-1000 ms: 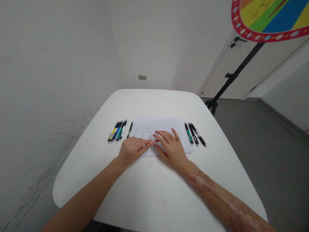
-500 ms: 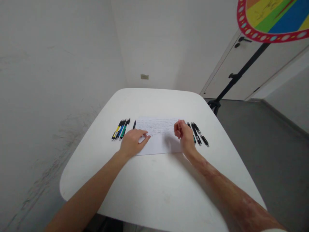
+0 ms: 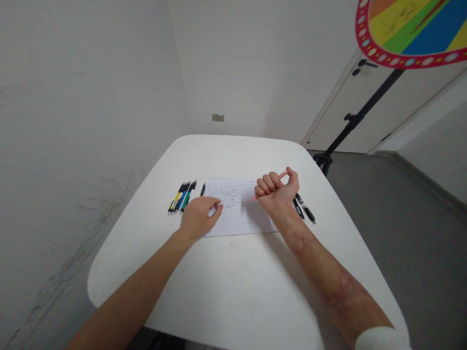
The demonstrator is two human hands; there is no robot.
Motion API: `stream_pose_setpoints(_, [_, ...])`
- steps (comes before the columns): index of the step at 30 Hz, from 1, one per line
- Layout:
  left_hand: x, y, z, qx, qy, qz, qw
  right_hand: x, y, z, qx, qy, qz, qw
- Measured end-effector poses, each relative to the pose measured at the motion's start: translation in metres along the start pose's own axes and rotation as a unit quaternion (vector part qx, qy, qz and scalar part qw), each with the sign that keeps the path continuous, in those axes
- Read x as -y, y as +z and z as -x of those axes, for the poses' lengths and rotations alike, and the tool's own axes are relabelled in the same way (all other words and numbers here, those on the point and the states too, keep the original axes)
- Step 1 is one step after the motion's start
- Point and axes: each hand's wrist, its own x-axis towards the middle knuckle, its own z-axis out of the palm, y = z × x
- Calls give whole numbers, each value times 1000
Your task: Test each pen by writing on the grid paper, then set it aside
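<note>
1. The right hand (image 3: 276, 189) is turning its palm side upward above the right part of the paper, its fingers curling tightly around a slim pinkish stick (image 3: 283, 174).
2. One end of that stick is showing between the thumb and the curled forefinger, and the other is poking out past the little finger; the middle is hiding inside the grasp, so its exact kind is not clear.
3. The left hand (image 3: 200, 213) is resting at the left edge of the paper (image 3: 241, 221), its thumb and fingertips curving toward each other with a gap between them, and is gripping nothing visible.
4. The paper is lying flat on the white counter (image 3: 219, 282), carrying lines of handwriting across its upper part, while its lower part is showing blank.
5. A row of pens (image 3: 183, 197), with yellow, blue, green and black parts, is lying to the left of the paper, near the left hand.
6. A single dark pen (image 3: 203, 189) is lying just beside the paper's left edge, its lower part disappearing behind the left hand.
7. Black pens (image 3: 306, 208) are lying to the right of the paper, the right hand and wrist partly covering them.
8. A colourful wheel (image 3: 419, 36) with a red rim is standing on a black stand (image 3: 365, 109) beyond the counter.
</note>
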Motion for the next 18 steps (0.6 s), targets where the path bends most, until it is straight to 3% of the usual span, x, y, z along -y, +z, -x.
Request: stream_pose_setpoints(18, [1,1,0,-4,13,-10,1000,-13,-4,2,-3,9,-55,998])
